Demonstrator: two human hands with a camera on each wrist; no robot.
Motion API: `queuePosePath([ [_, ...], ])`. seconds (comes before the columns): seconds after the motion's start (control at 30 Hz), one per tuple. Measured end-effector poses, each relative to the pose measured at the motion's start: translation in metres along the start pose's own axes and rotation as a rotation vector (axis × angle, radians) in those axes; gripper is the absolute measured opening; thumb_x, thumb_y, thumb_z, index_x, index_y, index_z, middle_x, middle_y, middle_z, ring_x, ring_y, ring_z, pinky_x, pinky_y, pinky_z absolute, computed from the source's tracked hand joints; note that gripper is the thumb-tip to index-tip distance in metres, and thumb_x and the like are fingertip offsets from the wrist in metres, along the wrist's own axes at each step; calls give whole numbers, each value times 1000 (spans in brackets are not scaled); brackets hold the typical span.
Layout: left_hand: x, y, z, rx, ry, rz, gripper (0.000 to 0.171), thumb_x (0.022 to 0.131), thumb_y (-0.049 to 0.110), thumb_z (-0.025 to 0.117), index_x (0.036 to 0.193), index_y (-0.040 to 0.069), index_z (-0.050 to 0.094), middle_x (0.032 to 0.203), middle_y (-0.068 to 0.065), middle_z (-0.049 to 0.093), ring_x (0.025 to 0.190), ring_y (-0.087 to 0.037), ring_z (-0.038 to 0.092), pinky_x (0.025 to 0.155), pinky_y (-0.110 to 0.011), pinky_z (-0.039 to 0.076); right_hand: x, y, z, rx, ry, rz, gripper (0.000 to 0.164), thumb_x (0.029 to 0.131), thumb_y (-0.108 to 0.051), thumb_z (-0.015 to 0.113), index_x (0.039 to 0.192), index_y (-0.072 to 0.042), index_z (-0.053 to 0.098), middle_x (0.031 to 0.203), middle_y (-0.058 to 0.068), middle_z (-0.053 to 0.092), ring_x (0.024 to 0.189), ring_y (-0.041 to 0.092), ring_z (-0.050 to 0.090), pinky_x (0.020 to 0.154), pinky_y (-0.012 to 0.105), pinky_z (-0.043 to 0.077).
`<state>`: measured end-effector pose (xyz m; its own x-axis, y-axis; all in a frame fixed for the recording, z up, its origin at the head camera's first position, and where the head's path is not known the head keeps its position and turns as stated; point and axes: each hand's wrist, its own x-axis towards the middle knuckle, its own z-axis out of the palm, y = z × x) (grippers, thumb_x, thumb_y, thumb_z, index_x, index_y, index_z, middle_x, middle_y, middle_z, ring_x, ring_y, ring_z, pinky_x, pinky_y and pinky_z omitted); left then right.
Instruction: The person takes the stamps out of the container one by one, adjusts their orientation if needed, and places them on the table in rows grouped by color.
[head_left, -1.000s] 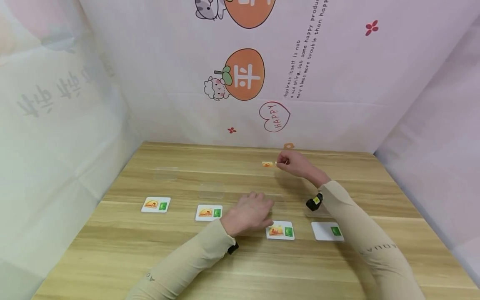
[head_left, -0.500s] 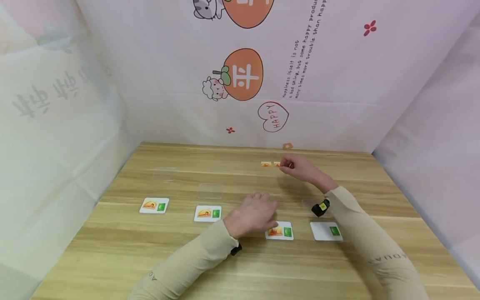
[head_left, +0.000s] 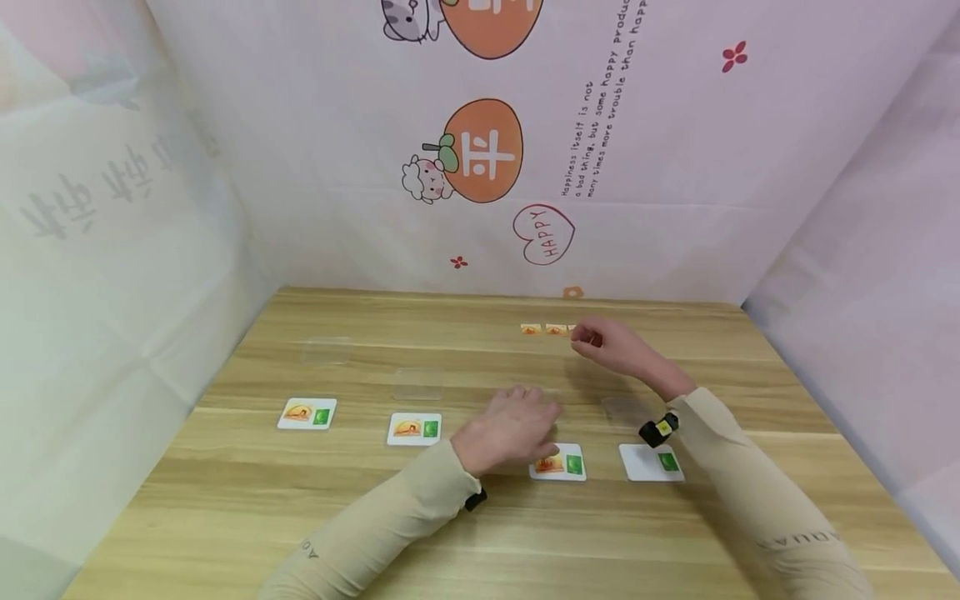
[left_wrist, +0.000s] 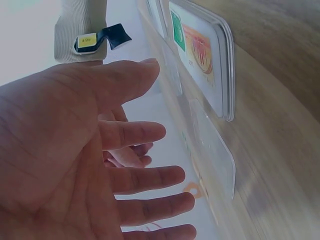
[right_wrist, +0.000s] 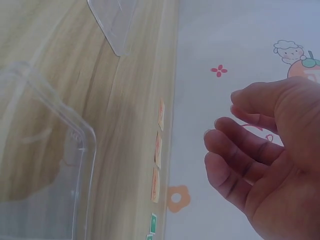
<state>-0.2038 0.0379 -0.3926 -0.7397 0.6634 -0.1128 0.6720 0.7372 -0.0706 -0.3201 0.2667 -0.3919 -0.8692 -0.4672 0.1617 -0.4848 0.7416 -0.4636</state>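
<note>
Our right hand has shifted rightward, uncovering more orange pieces at the back of the tabletop. Its grip is loosely curled, seemingly empty; our left hand is spread. Probably light and bendable, the pieces want pinching by their edges.

Wood-grain tabletop, bounded at the far side by a pale printed sheet bearing orange fruits, a red heart outline and, toward the right, a red flower; a left sheet and a right sheet flank it.
</note>
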Motion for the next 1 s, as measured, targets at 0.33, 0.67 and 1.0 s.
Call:
queuePosePath([
  [0.33, 7, 5, -1, 11, -7, 1, 50, 93, 57, 57, 132, 27, 53, 125, 1, 58, 111, -18, 57, 87, -36, 52, -20, -1, -7, -17, 5, -4, 11, 95, -16, 64, 100, -7, 67, 87, 4, 66, 74, 13, 55, 65, 26, 47],
  [0.67, 11, 9, 0, 5, -38, 0, 50, 93, 58, 56, 132, 27, 52, 126, 1, 57, 112, -18, 56, 90, -36, 51, -36, 3, -10, -26, -4, 13, 11, 95, -19, 64, 102, -10, 67, 89, 2, 67, 78, 12, 58, 69, 27, 50],
  [1.0, 18, 18, -4, -25, -34, 12, 56, 92, 63, 52, 137, 30, 51, 130, 2, 57, 119, -19, 55, 94, -38, 52, -54, 6, -19, -15, 1, 9, 16, 95, -20, 64, 103, -7, 68, 88, 1, 67, 77, 9, 58, 67, 23, 50],
])
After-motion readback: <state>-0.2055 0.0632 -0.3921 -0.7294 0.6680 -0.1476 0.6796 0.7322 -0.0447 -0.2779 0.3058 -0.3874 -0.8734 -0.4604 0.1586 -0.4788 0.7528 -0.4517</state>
